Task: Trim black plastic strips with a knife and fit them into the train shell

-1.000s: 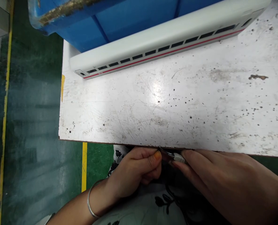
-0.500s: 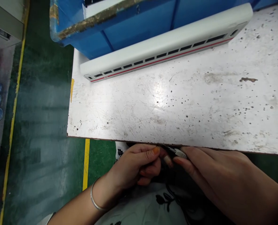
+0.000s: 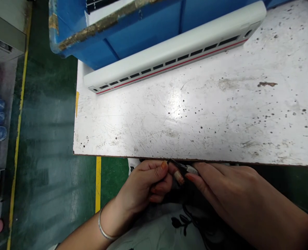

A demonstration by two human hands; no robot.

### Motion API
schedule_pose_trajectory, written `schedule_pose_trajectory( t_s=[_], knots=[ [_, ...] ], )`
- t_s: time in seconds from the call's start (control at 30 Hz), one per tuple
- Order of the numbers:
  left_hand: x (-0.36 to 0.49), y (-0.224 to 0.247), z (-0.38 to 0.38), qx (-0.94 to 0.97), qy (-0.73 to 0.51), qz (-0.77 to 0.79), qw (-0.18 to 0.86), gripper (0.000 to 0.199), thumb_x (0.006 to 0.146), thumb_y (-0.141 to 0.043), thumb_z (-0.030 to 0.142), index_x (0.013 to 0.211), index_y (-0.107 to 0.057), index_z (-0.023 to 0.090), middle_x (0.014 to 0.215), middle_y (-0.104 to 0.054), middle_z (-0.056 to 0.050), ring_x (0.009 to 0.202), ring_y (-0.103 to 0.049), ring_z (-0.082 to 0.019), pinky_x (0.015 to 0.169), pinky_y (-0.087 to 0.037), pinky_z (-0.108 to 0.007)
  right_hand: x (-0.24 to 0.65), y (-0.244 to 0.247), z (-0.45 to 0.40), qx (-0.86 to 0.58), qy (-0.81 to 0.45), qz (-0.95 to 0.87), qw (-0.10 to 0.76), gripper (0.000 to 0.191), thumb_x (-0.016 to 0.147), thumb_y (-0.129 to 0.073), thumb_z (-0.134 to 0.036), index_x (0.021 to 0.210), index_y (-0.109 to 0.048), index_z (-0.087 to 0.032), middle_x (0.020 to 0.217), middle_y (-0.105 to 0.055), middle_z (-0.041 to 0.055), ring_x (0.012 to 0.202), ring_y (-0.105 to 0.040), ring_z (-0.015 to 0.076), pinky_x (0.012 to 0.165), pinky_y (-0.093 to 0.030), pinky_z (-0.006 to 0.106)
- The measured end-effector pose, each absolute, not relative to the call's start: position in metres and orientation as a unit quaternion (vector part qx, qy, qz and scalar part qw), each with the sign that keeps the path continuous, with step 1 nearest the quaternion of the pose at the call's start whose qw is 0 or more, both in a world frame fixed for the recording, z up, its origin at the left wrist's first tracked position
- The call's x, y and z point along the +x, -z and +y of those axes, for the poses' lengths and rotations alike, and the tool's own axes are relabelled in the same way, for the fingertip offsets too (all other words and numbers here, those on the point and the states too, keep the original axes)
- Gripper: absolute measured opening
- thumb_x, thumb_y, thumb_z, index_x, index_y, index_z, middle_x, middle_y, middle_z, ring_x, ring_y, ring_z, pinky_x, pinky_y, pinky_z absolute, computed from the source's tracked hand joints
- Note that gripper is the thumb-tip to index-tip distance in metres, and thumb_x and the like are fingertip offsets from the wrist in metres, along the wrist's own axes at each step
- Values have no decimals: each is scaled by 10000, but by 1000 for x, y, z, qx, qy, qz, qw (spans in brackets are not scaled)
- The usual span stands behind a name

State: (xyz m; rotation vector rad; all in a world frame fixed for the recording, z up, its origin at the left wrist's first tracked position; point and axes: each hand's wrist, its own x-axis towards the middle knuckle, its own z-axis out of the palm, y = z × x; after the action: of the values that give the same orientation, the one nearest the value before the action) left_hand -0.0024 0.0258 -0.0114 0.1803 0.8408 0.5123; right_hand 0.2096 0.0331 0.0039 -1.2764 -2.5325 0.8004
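Left hand [image 3: 143, 184] and right hand [image 3: 229, 191] pinch a small metal-tipped connector [image 3: 186, 168] between their fingertips, just below the edge of a scratched white counter [image 3: 169, 121]. A white train-shaped shell [image 3: 169, 59] lies across the counter, well apart.

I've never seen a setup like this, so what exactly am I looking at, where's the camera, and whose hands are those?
There's no machine here. These are a person's two bare hands, seen from a camera worn on their head, looking forward and down. The left hand, with a metal bangle on its wrist, and the right hand pinch a small white-and-dark part between them, just at the front edge of a scratched, speckled white board. Toward the far side of the board lies a long white train-shaped casing with dark window slots and a red stripe, beside a blue container.
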Motion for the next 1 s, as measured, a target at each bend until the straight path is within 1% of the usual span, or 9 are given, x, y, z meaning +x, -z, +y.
schedule_pose_trajectory(
  t_s=[0.1,0.23,0.3,0.4,0.53,0.73,0.8,1.0],
  knots=[
    [-2,11,26,93,-241,421,870,351,958,-587,396,864,-721,85,512,-289,75,428,-179,-40,385,-122,-168,209,-5,33,-425,-267,-859,95,406,1063,-318,-208,726,-543,-210,588,-538,30,428,-569,229,397,-376,378],
    [0,11,26,108,-250,435,858,364,949,-596,407,834,-710,82,502,-285,76,430,-178,-42,393,-115,-179,210,-4,33,-411,-254,-872,72,420,1079,-287,-210,769,-570,-202,624,-557,33,458,-578,235,412,-391,369],
    [2,11,25,115,-258,441,852,361,944,-602,407,826,-705,82,498,-287,75,428,-184,-42,395,-117,-182,211,-3,34,-412,-252,-872,77,408,1080,-300,-218,781,-576,-198,629,-560,31,456,-575,233,414,-388,367],
    [3,11,25,125,-261,446,847,365,934,-614,415,812,-699,82,495,-292,73,427,-186,-44,394,-112,-186,211,-2,35,-410,-260,-872,68,392,1073,-306,-201,796,-583,-197,644,-563,32,466,-573,236,430,-365,375],
    [4,11,25,129,-258,458,841,369,914,-637,426,793,-693,82,492,-287,74,431,-176,-46,394,-103,-192,213,-3,35,-392,-280,-876,28,431,1064,-248,-170,831,-609,-205,670,-582,34,487,-566,241,461,-315,386],
    [6,11,24,134,-265,465,834,379,913,-642,436,779,-697,86,492,-285,70,435,-184,-48,394,-109,-188,213,-1,33,-408,-285,-867,35,461,1047,-231,-178,813,-625,-221,647,-580,31,457,-545,226,449,-294,387],
    [6,11,24,131,-264,464,835,377,915,-644,437,790,-702,85,492,-277,74,434,-175,-46,393,-104,-186,212,-1,33,-414,-281,-865,34,448,1040,-241,-179,813,-625,-222,644,-575,32,455,-542,226,442,-296,390],
    [6,10,24,129,-264,456,840,358,938,-620,420,811,-701,95,503,-264,77,438,-157,-44,395,-93,-184,211,-7,32,-426,-274,-862,28,321,976,-350,-89,800,-587,-214,647,-552,33,464,-534,246,439,-301,390]
  ],
)
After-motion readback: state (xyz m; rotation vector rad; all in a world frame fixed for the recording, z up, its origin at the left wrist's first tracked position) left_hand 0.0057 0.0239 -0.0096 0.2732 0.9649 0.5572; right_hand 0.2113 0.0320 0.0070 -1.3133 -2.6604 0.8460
